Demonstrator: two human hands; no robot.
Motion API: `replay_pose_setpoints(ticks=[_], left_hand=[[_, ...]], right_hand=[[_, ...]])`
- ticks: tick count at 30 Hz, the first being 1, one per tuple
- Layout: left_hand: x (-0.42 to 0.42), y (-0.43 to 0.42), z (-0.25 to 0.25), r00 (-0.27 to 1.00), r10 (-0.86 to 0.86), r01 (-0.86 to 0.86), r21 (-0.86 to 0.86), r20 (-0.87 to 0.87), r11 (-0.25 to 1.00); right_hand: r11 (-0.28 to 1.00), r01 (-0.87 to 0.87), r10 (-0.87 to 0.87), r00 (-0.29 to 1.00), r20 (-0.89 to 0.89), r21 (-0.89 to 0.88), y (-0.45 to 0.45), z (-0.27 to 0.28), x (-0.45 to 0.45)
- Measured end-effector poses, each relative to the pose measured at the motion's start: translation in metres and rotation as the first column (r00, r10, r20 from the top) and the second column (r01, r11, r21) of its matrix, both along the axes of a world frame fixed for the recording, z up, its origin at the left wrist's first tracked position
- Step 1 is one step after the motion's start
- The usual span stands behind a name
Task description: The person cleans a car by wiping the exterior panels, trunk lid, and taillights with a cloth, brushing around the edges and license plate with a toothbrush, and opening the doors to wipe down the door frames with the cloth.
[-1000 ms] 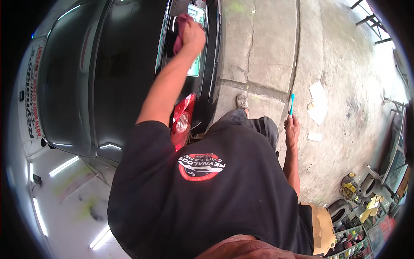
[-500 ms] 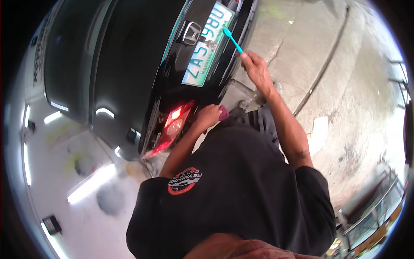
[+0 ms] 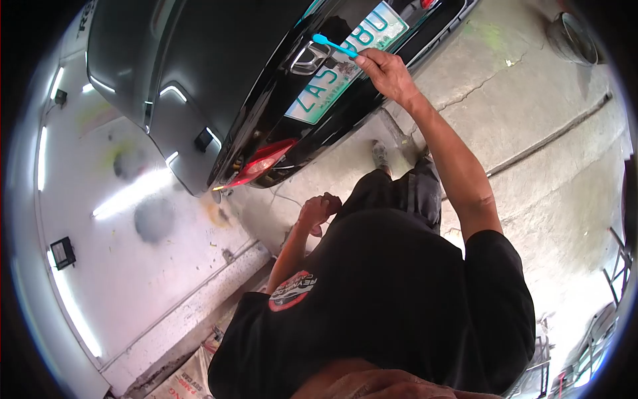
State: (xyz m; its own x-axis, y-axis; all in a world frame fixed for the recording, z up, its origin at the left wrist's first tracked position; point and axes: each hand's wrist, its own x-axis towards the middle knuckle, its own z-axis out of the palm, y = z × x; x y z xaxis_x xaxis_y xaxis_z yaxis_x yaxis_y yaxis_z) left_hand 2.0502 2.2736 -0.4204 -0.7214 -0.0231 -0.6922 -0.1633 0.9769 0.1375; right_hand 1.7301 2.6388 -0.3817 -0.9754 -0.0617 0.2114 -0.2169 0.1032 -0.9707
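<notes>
My right hand is closed on the handle of a turquoise brush. The brush head is over the upper edge of the chrome emblem on the black car; whether it touches cannot be told. Beside the emblem is the white and green licence plate, partly behind the brush and my hand. My left hand is held low by my waist, its fingers wrapped round a dark red cloth, of which only a little shows.
The red tail light is on the car's near corner. A bucket stands on the concrete floor at the upper right. A wall with bright lamps is at the left, and metal frames are at the lower right.
My right hand has brought the brush from low at the right up to the emblem. My left hand, with the cloth, has left the plate and come down to my waist. The view has turned.
</notes>
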Motion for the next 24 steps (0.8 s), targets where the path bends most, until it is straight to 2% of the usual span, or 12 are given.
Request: replay_pose_setpoints(ticks=[4,7,10,11,13,15,16,17,19,21,22,24], left_hand=[[0.006,0.023,0.002,1.0,0.006,-0.005,0.038,-0.025,0.999],[0.002,0.026,-0.006,0.997,-0.028,0.034,0.077,-0.076,0.996],[-0.044,0.068,0.033,0.988,-0.007,0.028,0.133,-0.155,0.991],[-0.064,0.082,0.047,0.984,-0.024,0.048,0.135,-0.175,0.99],[-0.112,0.122,0.097,0.92,-0.141,0.206,0.142,-0.366,0.968],[-0.16,0.154,0.139,0.697,-0.388,0.422,-0.092,-0.604,0.902],[-0.183,0.169,0.159,0.558,-0.479,0.493,-0.194,-0.677,0.848],[-0.204,0.181,0.176,0.402,-0.555,0.54,-0.301,-0.728,0.786],[-0.249,0.197,0.195,0.147,-0.698,0.576,-0.513,-0.701,0.636],[-0.285,0.207,0.204,0.071,-0.865,0.565,-0.694,-0.497,0.445],[-0.301,0.204,0.195,0.154,-0.939,0.535,-0.773,-0.307,0.341],[-0.32,0.196,0.168,0.143,-0.952,0.553,-0.776,-0.271,0.303]], right_hand=[[1.0,-0.018,0.019,0.998,0.055,-0.024,-0.006,-0.007,-0.004],[0.999,0.02,-0.022,0.999,-0.033,-0.045,-0.006,-0.043,0.0],[0.989,-0.117,0.105,0.986,0.128,0.089,0.01,-0.051,0.023],[0.99,-0.134,0.123,0.974,0.192,0.044,0.015,-0.054,0.035],[0.987,-0.152,0.159,0.94,0.304,-0.046,0.025,-0.06,0.06],[0.987,-0.106,0.151,0.878,0.454,-0.123,0.041,-0.079,0.09],[0.993,-0.064,0.104,0.878,0.467,-0.102,0.05,-0.088,0.106],[0.996,-0.021,0.058,0.876,0.478,-0.082,0.059,-0.096,0.122],[0.998,0.064,-0.046,0.846,0.531,-0.015,0.076,-0.106,0.154],[0.994,0.099,-0.112,0.823,0.556,0.053,0.094,-0.111,0.182],[0.991,0.11,-0.137,0.81,0.57,0.081,0.102,-0.114,0.193],[0.976,0.171,-0.216,0.789,0.575,0.132,0.117,-0.128,0.216]])
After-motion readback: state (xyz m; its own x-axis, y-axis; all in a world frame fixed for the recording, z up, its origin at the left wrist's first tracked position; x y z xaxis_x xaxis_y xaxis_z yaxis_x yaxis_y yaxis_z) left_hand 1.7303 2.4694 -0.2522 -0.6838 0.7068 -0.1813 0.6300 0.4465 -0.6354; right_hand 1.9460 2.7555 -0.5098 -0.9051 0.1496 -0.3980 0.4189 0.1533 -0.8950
